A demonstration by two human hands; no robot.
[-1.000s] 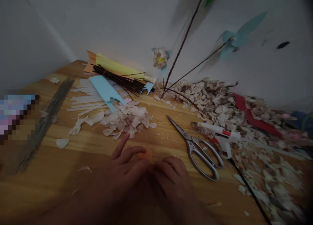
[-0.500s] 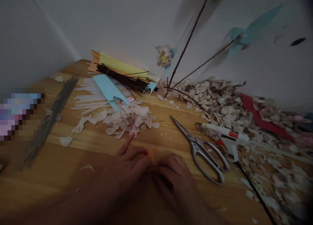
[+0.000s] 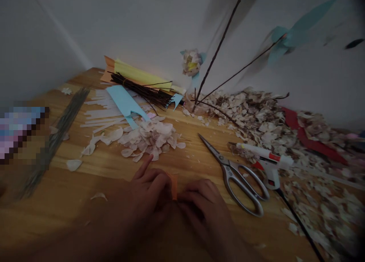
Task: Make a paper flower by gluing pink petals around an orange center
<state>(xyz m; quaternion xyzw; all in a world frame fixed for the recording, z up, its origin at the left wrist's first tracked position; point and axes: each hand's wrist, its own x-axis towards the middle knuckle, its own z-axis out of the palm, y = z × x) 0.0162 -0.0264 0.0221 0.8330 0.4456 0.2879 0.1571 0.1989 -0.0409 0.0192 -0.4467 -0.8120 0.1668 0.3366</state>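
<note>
A small piece of orange paper (image 3: 173,184) shows between my two hands, close to the table's front. My left hand (image 3: 146,195) is closed on its left side, thumb and fingers pinching it, while the index finger or another finger points up and away. On the other side my right hand (image 3: 207,207) has its fingers pinched together at the paper's lower right edge. Its fingertips partly hide what they grip. Just beyond my left hand lies a heap of pale dried petals (image 3: 154,136). Silver scissors (image 3: 230,170) rest to the right of my right hand, blades pointing away.
A white hot glue gun (image 3: 269,159) lies right of the scissors, its black cord running forward. Dried petals (image 3: 256,117) pile along the wall. Behind are a bundle of dark sticks (image 3: 142,89), blue paper (image 3: 125,102) and yellow paper (image 3: 142,75). Thin wires (image 3: 65,129) lie left.
My left hand's fingers have shifted slightly left and curled, so more of the orange paper shows. My right hand stays nearly in place. The view has shifted slightly.
</note>
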